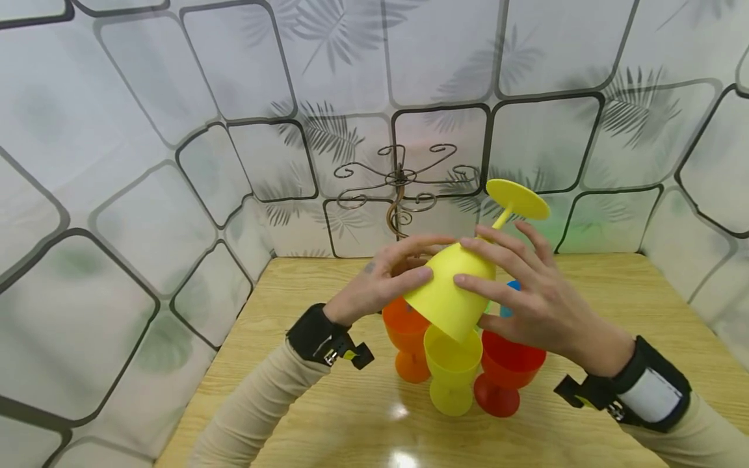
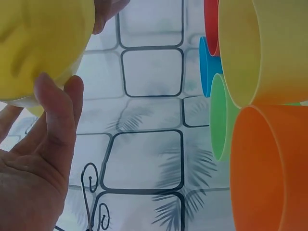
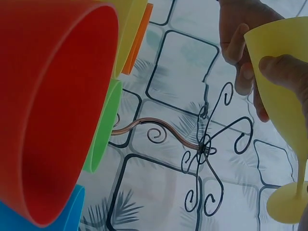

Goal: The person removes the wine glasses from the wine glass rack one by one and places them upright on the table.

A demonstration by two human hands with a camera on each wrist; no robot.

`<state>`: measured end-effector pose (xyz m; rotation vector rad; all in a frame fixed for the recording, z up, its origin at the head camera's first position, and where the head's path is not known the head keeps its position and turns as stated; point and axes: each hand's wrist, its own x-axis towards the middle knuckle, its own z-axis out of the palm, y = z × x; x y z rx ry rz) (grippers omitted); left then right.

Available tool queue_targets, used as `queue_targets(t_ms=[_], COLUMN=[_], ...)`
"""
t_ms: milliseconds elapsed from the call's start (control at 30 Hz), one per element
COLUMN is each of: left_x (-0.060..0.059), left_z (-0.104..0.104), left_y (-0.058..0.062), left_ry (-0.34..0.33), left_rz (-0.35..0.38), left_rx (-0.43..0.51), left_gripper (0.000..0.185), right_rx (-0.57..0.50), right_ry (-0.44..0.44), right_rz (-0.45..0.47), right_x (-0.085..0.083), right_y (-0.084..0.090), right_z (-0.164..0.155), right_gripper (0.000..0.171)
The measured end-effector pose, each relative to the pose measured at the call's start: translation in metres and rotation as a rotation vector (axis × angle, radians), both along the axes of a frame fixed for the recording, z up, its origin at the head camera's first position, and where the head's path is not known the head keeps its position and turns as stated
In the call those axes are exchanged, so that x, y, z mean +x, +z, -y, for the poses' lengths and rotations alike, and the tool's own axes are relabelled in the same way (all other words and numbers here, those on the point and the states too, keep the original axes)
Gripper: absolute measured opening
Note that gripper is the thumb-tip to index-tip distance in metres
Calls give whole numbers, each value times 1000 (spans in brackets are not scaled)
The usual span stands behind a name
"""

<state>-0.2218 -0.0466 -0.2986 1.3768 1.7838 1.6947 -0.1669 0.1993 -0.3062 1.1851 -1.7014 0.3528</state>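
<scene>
A yellow plastic goblet is held in the air between both hands, tilted mouth-down with its stem and round foot up to the right. My left hand grips the bowl's left side near the rim, thumb in front. Around the other side of the bowl curl the fingers of my right hand. Just below the mouth stands a second yellow goblet, upright. An orange goblet is at its left and a red goblet at its right. Behind them are a green goblet and a blue goblet, mostly hidden.
The goblets stand on a light wooden table. Toward the back rises a metal stand with curled wire arms. A patterned curtain hangs around the table's back and sides.
</scene>
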Motion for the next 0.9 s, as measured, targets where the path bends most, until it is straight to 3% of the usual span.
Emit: queue_targets(t_ms=[200, 433, 600, 700, 900], left_x=[0, 2, 4, 6, 9], left_z=[-5, -2, -4, -7, -16], left_y=[1, 1, 2, 2, 5], left_ry=[-30, 10, -46, -71, -48], left_rz=[-23, -72, -77, -113, -210], left_rx=[57, 82, 139, 159, 141], left_gripper=[75, 73, 77, 83, 98], right_rx=[-30, -62, -111, -147, -219], right_ry=[-13, -8, -10, -7, 2], right_rz=[19, 71, 110, 123, 161], right_x=[4, 7, 9, 10, 13], right_y=[3, 4, 4, 4, 3], right_z=[-6, -9, -14, -17, -24], right_gripper=[42, 50, 56, 60, 74])
